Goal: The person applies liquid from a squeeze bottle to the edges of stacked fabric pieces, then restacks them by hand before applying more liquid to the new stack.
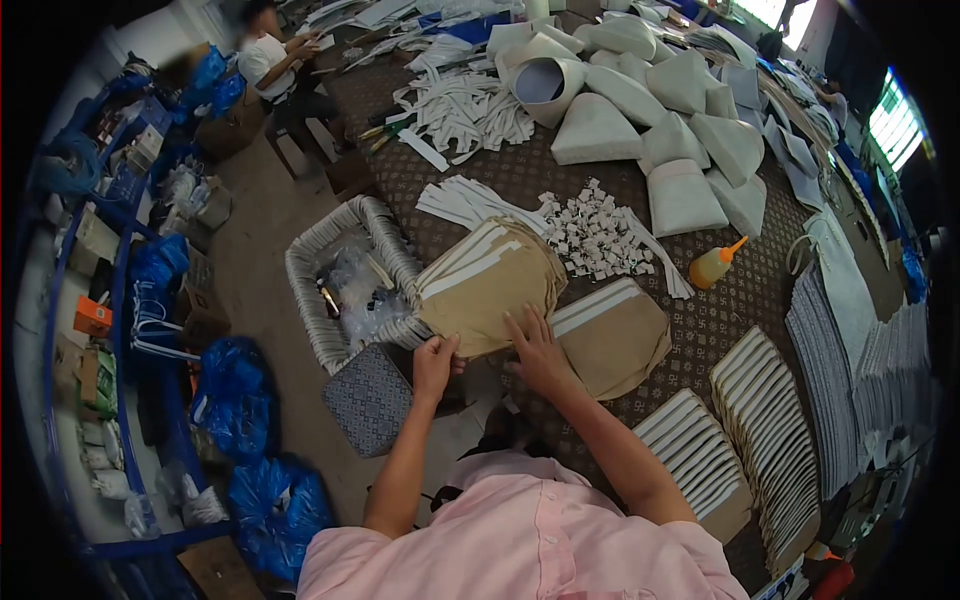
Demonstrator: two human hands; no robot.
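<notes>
A stack of tan pieces with white strips [490, 285] lies at the table's near edge, partly over the wicker basket's rim. At its lower left corner my left hand [435, 368] is closed, the fingers pinching the edge. My right hand [540, 352] rests on its lower right edge with the fingers spread. A second tan stack [612, 345] with white strips lies just right of it. Beyond them are loose white strips [470, 205] and a heap of small white pieces with dark parts [600, 235].
The wicker basket [305, 255] holds plastic bags. A patterned stool [368, 400] stands below it. A glue bottle [712, 265], white curved forms [640, 95] and fanned striped stacks [765, 430] are on the table. A person [270, 60] sits at the far left. Blue bags [235, 395] lie beside shelves.
</notes>
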